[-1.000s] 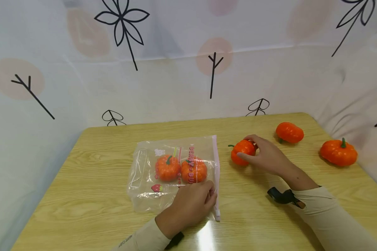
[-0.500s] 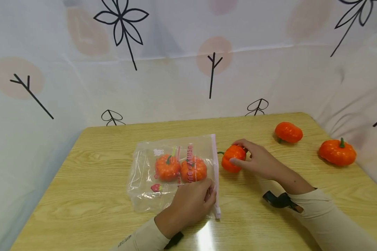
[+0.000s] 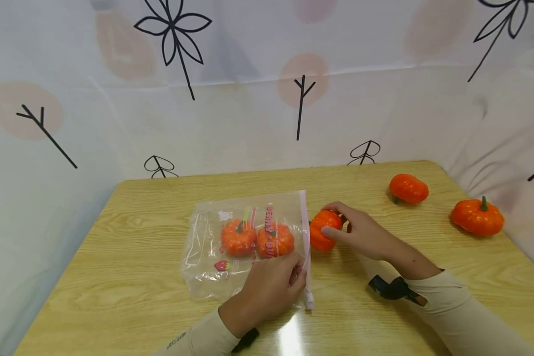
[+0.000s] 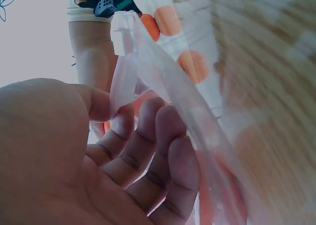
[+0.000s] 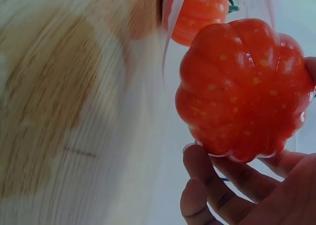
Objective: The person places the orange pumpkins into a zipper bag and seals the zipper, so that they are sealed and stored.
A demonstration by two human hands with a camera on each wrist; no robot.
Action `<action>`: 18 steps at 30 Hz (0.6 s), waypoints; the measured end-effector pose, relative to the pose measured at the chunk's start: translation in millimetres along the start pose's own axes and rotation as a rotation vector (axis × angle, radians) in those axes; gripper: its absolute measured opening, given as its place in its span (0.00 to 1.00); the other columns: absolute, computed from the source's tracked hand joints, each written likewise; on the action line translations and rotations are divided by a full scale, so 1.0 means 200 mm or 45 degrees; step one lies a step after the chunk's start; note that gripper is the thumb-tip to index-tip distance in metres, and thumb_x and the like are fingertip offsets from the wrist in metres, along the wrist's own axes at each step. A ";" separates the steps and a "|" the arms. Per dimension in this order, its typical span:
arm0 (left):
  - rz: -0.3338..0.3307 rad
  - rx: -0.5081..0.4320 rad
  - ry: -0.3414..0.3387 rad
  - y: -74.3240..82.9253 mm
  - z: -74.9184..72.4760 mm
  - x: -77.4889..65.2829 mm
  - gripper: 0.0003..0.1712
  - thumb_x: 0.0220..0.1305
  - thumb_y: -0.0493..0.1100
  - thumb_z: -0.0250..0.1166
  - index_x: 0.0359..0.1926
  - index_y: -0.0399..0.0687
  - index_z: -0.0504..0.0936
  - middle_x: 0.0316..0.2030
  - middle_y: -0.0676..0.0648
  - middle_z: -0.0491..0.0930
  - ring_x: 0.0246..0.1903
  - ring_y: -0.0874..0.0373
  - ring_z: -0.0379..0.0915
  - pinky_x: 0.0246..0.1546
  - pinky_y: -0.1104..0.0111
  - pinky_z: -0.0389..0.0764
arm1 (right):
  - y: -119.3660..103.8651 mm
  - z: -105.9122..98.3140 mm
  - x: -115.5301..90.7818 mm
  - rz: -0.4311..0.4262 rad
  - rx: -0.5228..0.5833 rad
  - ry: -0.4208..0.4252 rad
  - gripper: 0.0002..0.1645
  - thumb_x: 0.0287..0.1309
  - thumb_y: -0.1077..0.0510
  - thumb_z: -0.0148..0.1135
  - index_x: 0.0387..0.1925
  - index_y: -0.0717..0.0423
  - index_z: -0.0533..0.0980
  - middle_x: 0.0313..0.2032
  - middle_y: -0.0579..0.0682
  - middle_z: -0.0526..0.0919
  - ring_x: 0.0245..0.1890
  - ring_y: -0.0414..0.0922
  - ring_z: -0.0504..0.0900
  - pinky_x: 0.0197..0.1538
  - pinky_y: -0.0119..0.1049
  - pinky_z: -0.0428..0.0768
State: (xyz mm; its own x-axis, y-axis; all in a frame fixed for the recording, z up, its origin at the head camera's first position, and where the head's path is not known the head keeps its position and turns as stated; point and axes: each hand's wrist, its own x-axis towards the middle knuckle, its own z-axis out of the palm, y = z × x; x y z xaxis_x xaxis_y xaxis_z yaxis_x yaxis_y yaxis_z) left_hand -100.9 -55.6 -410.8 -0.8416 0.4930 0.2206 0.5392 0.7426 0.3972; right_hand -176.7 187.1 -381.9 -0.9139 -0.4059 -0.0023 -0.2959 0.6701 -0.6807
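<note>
A small orange pumpkin (image 3: 323, 236) is gripped in the curled fingers of the right hand (image 3: 364, 232) just beside the pink zip edge of a clear plastic bag (image 3: 244, 242), which lies flat near the middle of the table (image 3: 124, 277), towards its near edge. The near corner of the bag's mouth is pinched by the left hand (image 3: 269, 289), and in the left wrist view the film is seen lifted between thumb and fingers (image 4: 163, 136). Two pumpkins (image 3: 255, 239) already lie side by side inside the bag. The step would be done best if the upper lip of the mouth were raised well clear of the lower one, so that the pumpkin is slid in low and stem first, not pushed against the zip. The bag should be held down so it is not shoved along the table. Two more pumpkins (image 3: 442, 205) rest near the far right corner, well apart from the bag.
</note>
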 end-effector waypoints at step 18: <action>0.063 0.001 0.099 0.00 -0.01 0.00 0.10 0.66 0.47 0.61 0.27 0.58 0.71 0.18 0.62 0.61 0.16 0.73 0.54 0.17 0.79 0.54 | 0.00 0.06 0.00 -0.056 0.228 -0.026 0.28 0.67 0.48 0.60 0.63 0.53 0.67 0.46 0.52 0.79 0.40 0.48 0.77 0.40 0.35 0.79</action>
State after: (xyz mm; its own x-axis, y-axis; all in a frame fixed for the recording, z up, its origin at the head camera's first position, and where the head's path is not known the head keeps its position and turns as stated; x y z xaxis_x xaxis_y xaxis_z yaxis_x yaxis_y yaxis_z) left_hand -101.9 -56.1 -409.6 -0.8139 0.4924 0.3084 0.5801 0.7187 0.3833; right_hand -173.9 179.1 -390.3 -0.8948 -0.4461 0.0169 -0.2798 0.5308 -0.8000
